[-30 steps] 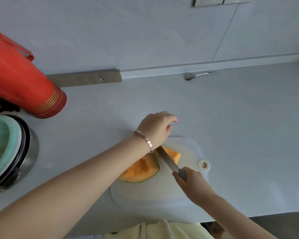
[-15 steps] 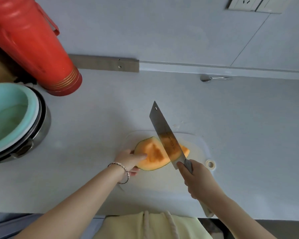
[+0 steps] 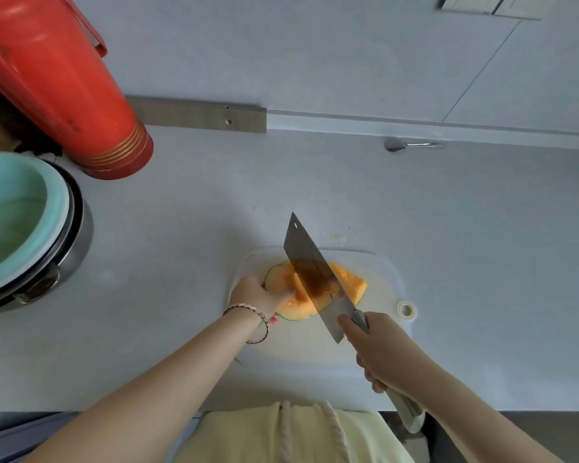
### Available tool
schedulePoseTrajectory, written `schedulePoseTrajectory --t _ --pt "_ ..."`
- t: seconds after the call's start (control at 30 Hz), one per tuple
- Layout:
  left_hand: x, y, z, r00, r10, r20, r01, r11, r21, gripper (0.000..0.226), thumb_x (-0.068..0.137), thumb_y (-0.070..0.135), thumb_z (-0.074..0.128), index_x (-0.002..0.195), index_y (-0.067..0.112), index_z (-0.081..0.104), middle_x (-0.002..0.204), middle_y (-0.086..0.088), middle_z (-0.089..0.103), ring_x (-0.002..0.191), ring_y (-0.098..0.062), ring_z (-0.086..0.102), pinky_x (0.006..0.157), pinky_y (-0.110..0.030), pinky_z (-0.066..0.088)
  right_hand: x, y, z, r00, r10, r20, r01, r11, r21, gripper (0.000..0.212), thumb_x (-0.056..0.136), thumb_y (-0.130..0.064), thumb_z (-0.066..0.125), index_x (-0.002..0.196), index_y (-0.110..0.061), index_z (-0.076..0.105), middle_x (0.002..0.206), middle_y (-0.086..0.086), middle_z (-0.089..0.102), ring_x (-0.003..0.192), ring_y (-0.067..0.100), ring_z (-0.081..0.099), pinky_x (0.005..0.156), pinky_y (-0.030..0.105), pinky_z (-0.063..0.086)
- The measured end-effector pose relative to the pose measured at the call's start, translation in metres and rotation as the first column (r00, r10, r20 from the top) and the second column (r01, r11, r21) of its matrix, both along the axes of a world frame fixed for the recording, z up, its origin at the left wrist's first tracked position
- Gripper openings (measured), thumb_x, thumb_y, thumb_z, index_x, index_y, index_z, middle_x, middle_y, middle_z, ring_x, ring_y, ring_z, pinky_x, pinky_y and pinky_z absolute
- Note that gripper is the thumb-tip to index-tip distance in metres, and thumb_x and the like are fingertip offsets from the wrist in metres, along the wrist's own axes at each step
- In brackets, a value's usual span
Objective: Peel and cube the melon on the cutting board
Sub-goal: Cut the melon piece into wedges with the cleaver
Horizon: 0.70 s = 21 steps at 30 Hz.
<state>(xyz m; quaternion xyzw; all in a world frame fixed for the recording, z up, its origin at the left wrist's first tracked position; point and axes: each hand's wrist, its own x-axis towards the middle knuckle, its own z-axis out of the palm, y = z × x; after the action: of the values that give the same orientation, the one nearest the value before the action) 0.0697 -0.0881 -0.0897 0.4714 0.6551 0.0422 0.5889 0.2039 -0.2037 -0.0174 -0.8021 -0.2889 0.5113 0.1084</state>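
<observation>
The melon wedge (image 3: 350,284) lay on the white cutting board (image 3: 376,272) just below and right of the frame's centre, orange flesh up, with a dark green rind along its lower and left edges. The left hand (image 3: 258,295) held the wedge's left end, fingers curled onto the flesh and thumb tucked at the rind below; a beaded bracelet (image 3: 248,317) circled that wrist. A broad cleaver (image 3: 310,272) crossed the middle of the wedge, its tip toward the upper left and its flat side tilted to the camera, so the steel mirrored the orange flesh. Whether its edge had entered the fruit could not be told. The right hand (image 3: 381,357) was wrapped tight round the cleaver's handle, with one finger up near the heel of the blade.

At the board's right edge sat a small pale ring (image 3: 406,309) — perhaps a tape roll. The board rested on a pale grey countertop (image 3: 465,228). A metal spoon (image 3: 410,145) lay near the back wall at upper right. At upper left stood a red thermos flask (image 3: 54,85), and below it, at the left edge, a steel pot (image 3: 76,248) held a teal basin (image 3: 17,222). A pale yellow garment (image 3: 248,436) showed at the bottom.
</observation>
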Motion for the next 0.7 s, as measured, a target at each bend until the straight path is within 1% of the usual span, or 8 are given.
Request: schedulePoseTrajectory --t 0.07,0.13,0.23,0.33,0.43,0.57,0.7 --pt "0.000 0.001 -0.002 1.000 0.014 0.004 -0.014 1.000 -0.005 0.031 0.073 0.033 0.075 0.066 0.020 0.047 0.079 -0.012 0.063 0.062 -0.027 0.064 0.074 -0.041 0.059 0.001 0.004 0.003 1.000 0.031 0.004 -0.031 0.999 -0.033 0.035 0.095 -0.041 0.039 0.074 -0.012 0.039 0.060 0.004 0.041 0.038 0.012 0.037 0.037 0.019 0.035" --pt "0.000 0.002 -0.004 0.999 0.033 0.007 -0.033 0.999 -0.005 0.029 0.073 0.031 0.074 0.066 0.016 0.051 0.075 -0.013 0.062 0.060 -0.028 0.060 0.075 -0.044 0.057 -0.001 0.011 0.002 0.996 0.080 0.027 -0.079 0.995 -0.059 0.036 0.096 -0.041 0.037 0.078 -0.011 0.042 0.060 0.004 0.042 0.038 0.012 0.038 0.038 0.021 0.037" --pt "-0.001 0.002 -0.006 0.999 0.034 0.001 -0.034 0.999 -0.011 0.026 0.073 0.029 0.073 0.071 0.008 0.057 0.067 -0.013 0.059 0.057 -0.028 0.058 0.075 -0.047 0.058 -0.005 0.023 -0.003 0.989 0.139 0.056 -0.134 0.987 -0.084 0.036 0.096 -0.041 0.038 0.079 -0.009 0.042 0.058 0.005 0.043 0.036 0.013 0.039 0.040 0.023 0.039" --pt "-0.003 0.003 -0.010 0.998 0.054 0.017 -0.054 0.998 -0.044 0.026 0.075 0.027 0.072 0.077 0.005 0.058 0.070 -0.014 0.056 0.058 -0.029 0.057 0.076 -0.047 0.057 -0.008 0.031 -0.010 0.986 0.153 0.066 -0.146 0.984 -0.100 0.036 0.096 -0.040 0.039 0.077 -0.009 0.041 0.055 0.006 0.044 0.033 0.015 0.042 0.040 0.023 0.040" --pt "-0.004 0.003 -0.012 0.998 0.052 0.033 -0.049 0.996 -0.067 0.023 0.078 0.025 0.070 0.073 0.008 0.055 0.075 -0.014 0.056 0.061 -0.029 0.056 0.075 -0.044 0.057 -0.012 0.032 -0.022 0.984 0.160 0.081 -0.151 0.983 -0.106 0.039 0.096 -0.043 0.037 0.078 -0.009 0.042 0.059 0.005 0.048 0.037 0.015 0.046 0.043 0.023 0.044" --pt "-0.006 -0.002 -0.016 0.998 0.039 0.043 -0.037 0.999 -0.040 0.020 0.078 0.021 0.070 0.068 0.012 0.056 0.078 -0.013 0.059 0.066 -0.030 0.058 0.064 -0.035 0.057 -0.017 0.026 -0.046 0.995 0.091 0.047 -0.089 0.995 -0.036 0.034 0.097 -0.038 0.038 0.073 -0.013 0.040 0.059 0.002 0.043 0.042 0.015 0.042 0.042 0.023 0.043" --pt "-0.011 -0.015 -0.020 1.000 -0.007 0.017 0.007 0.999 0.034 0.018 0.076 0.025 0.071 0.068 0.015 0.059 0.073 -0.006 0.061 0.066 -0.027 0.063 0.068 -0.036 0.059 -0.025 0.014 -0.073 0.997 0.027 0.072 -0.032 0.998 0.059 0.036 0.096 -0.033 0.043 0.067 -0.013 0.033 0.057 0.000 0.035 0.047 0.015 0.033 0.048 0.027 0.035"
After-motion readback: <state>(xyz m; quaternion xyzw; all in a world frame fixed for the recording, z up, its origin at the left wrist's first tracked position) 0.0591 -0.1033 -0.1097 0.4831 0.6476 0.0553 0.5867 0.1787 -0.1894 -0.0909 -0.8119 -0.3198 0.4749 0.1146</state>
